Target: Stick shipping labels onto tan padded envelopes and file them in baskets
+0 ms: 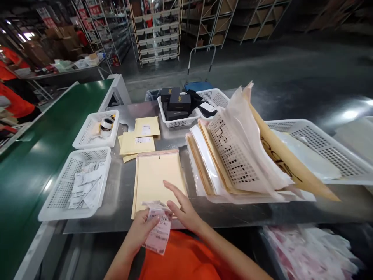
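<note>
My left hand (143, 228) pinches a printed label sheet (159, 229) with barcodes, held at the table's front edge. To its right, my right hand (184, 208) has its fingers apart and holds nothing, over the lower right of a large yellow envelope (157, 175) lying flat. Smaller yellow envelopes (136, 144) with white labels lie behind it. On the right, a basket (218, 200) is packed with upright envelopes and white mailers (236, 147).
A basket of papers (106, 171) and a basket with tape rolls (87, 120) stand left, beside a green conveyor (58, 116). Black boxes (180, 103) fill a back basket (175, 123). Another basket (358, 171) is at right. People in orange (14, 103) are far left.
</note>
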The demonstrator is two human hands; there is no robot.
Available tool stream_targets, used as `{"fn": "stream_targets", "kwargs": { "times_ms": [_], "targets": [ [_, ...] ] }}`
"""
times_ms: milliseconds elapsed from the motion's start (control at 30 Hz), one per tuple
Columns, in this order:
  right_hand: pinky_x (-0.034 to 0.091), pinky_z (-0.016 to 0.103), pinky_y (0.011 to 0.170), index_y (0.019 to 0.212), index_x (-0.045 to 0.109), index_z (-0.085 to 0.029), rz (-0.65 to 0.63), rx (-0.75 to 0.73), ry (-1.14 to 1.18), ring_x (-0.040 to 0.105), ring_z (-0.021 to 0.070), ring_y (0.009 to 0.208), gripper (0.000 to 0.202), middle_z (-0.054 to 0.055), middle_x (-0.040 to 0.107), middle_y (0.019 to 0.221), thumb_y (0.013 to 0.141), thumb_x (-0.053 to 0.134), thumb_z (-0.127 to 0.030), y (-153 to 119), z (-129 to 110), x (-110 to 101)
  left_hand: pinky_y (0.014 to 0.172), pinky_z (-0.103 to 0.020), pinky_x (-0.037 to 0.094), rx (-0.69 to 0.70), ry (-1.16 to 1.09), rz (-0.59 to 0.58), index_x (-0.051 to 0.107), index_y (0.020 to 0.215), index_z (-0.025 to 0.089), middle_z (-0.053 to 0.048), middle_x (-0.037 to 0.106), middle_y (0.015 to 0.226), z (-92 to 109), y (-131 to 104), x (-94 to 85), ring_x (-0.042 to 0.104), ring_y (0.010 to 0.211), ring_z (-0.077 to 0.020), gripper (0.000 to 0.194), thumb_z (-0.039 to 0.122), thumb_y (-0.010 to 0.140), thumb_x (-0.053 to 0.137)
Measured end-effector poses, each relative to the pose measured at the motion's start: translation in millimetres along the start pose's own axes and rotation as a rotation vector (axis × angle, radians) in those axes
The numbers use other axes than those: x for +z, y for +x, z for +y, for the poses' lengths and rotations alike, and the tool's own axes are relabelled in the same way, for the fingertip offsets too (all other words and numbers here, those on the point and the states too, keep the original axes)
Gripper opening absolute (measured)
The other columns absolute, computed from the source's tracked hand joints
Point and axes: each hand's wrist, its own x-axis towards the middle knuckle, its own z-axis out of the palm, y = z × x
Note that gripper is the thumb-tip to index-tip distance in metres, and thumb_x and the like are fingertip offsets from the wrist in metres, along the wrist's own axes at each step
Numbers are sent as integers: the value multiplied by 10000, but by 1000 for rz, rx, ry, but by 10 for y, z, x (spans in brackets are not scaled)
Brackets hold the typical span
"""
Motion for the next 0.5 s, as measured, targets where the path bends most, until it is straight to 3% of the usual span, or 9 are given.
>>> {"fn": "stream_targets", "kwargs": {
  "times_ms": [67, 133, 233, 333, 433, 500],
  "targets": [
    [463, 340, 897, 1134, 645, -191, -361, 58, 103, 591, 227, 1036, 426, 82, 660, 1098, 864, 546, -506, -9, -47, -69, 604, -235, 441, -28, -29, -22, 706, 805, 108, -53, 700, 703, -1, -1, -16, 596, 628, -148, 379, 468, 691, 742],
    [464, 255, 674, 1036, 693, -160, -523, 181, 225, 593, 155, 746, 438, 36, 669, 844, 859, 554, -536, -15, -36, -72, 598, -228, 431, -60, -65, -19, 692, 792, 107, -44, 691, 689, -7, -1, -19, 584, 619, -140, 389, 470, 669, 759],
    [377, 209, 548, 1008, 702, -126, -553, 352, 442, 471, 83, 566, 483, -8, 599, 684, 811, 620, -558, -16, 102, 30, 594, -231, 429, -101, -32, -19, 685, 782, 95, -48, 685, 680, -1, 11, -14, 581, 609, -141, 424, 489, 648, 764],
    [414, 224, 585, 906, 715, -105, -561, 460, 593, 503, 90, 588, 491, -1, 612, 675, 720, 712, -560, 71, 323, 112, 555, -258, 441, -191, 38, -53, 682, 853, 99, -55, 679, 661, -45, 12, -93, 599, 591, -176, 495, 548, 652, 727],
    [456, 226, 552, 705, 692, -105, -506, 536, 518, 546, 104, 568, 487, 13, 624, 628, 651, 748, -586, 314, 525, -8, 647, -300, 490, -224, 139, -99, 683, 895, 118, -70, 706, 755, -306, -115, -405, 646, 731, -231, 479, 552, 692, 673],
    [465, 224, 477, 662, 680, -114, -359, 567, 448, 539, 107, 507, 480, 18, 618, 588, 605, 780, -580, 521, 614, -204, 747, -314, 497, -265, 292, -96, 698, 853, 141, -65, 720, 826, -613, -331, -763, 651, 851, -251, 375, 488, 728, 633]
  ]
}}
